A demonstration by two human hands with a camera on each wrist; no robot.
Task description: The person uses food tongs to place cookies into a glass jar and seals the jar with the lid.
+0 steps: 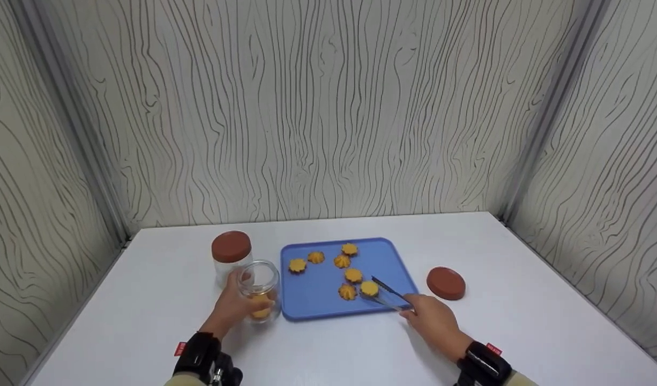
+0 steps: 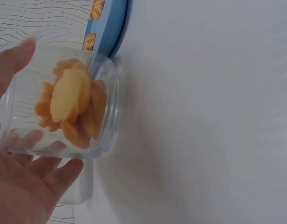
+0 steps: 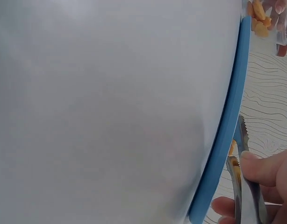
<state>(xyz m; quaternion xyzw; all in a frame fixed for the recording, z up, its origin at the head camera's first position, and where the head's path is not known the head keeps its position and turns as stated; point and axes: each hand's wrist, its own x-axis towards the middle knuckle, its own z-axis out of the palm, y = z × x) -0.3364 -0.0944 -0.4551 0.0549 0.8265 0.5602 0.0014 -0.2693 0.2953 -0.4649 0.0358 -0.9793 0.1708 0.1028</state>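
My left hand (image 1: 243, 303) grips a clear open jar (image 1: 260, 284) from its left side, fingers and thumb curled around it. Several yellow flower-shaped cookies (image 2: 71, 100) lie in the jar's bottom. In my right hand (image 1: 433, 320) is a pair of metal tongs (image 1: 390, 290), pinched between thumb and fingers. The tongs' serrated tips are spread around a cookie (image 1: 369, 289) on the blue tray (image 1: 318, 308). More cookies (image 1: 347, 291) are scattered over the tray, some flat side up and some ridged side up.
Behind the left hand stands a second clear jar with a brown lid (image 1: 231, 247) on. A loose brown lid (image 1: 446, 283) lies right of the tray. All of it sits on a white table (image 1: 328, 356), with wood-patterned panels (image 1: 318, 118) at the back and sides.
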